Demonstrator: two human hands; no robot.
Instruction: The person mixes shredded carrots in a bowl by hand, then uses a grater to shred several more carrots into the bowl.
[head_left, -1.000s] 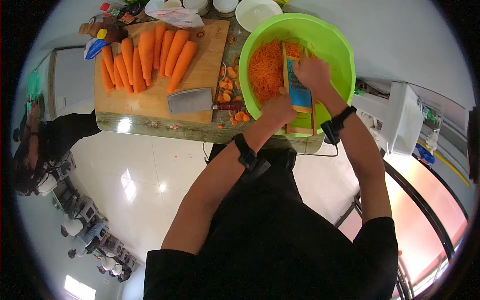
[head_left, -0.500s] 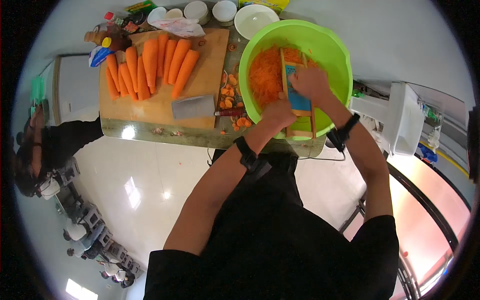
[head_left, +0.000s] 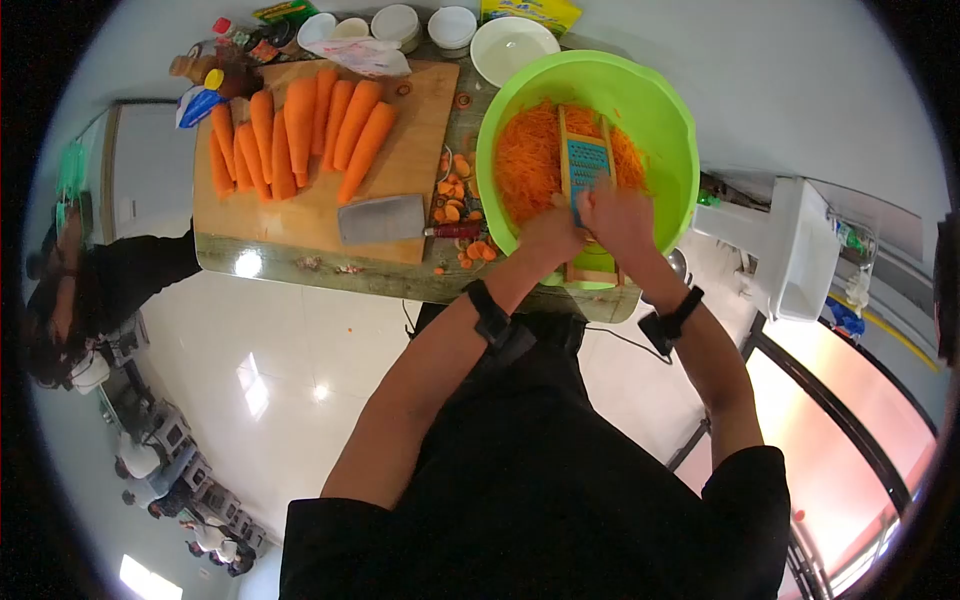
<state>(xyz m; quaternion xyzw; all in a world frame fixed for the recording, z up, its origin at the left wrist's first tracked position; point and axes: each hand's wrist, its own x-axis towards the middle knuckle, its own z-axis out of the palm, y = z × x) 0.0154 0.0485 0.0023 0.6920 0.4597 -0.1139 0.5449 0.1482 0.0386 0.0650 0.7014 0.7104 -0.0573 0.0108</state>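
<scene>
A wooden-framed grater (head_left: 587, 160) with a blue plate leans inside a lime-green basin (head_left: 677, 130). Shredded carrot (head_left: 526, 165) is heaped in the basin, to both sides of the grater. My left hand (head_left: 553, 236) is closed on the left side of the grater's frame, near its lower end. Over the lower part of the blue plate, my right hand (head_left: 617, 217) is closed in a fist, close beside the left one. What it holds is hidden under the fingers.
Several peeled carrots (head_left: 300, 125) lie on a wooden cutting board (head_left: 290, 225), with a cleaver (head_left: 382, 219) at its front right. Carrot trimmings (head_left: 453, 190) lie between board and basin. White bowls (head_left: 513, 50), tubs and bottles line the back. Other people (head_left: 140, 458) are far left.
My right hand has slid down the grater toward me, uncovering the upper blue plate. My left hand still grips the frame. The view has shifted slightly.
</scene>
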